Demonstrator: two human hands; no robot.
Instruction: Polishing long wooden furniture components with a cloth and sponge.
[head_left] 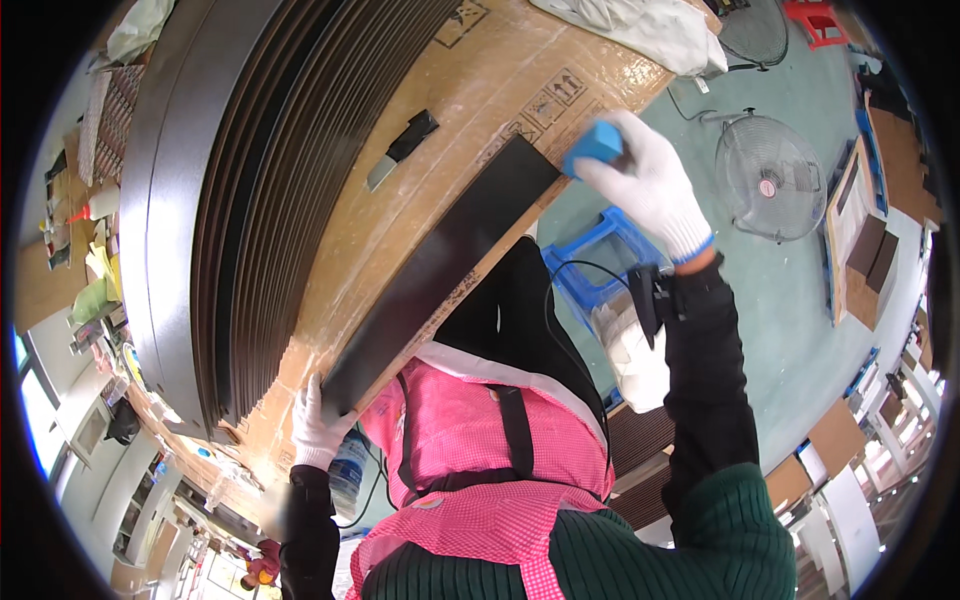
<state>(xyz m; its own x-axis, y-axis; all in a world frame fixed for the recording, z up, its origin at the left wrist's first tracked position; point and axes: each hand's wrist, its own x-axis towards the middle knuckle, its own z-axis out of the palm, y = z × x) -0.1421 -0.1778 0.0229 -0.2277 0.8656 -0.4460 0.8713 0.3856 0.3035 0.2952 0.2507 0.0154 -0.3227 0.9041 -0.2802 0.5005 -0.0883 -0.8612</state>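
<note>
A long, narrow dark board (440, 270) lies flat on the cardboard-covered table (500, 90), slanting along its near edge. My left hand (318, 428), in a white glove, grips the board's lower left end, some of its fingers hidden. My right hand (650, 180), gloved too, is closed around a small blue block (595, 147) at the board's far right end. The block is slightly blurred; whether it touches the board I cannot tell. On the cardboard beyond the board lies a scraper-like blade with a black-wrapped handle (408, 145).
Stacked dark boards (290, 190) fill the table's left side. White cloth (640, 30) lies at the far edge. To the right are a blue stool (600, 260), a floor fan (770, 180) and a white bag (635, 355). A red stool (818, 22) stands far right.
</note>
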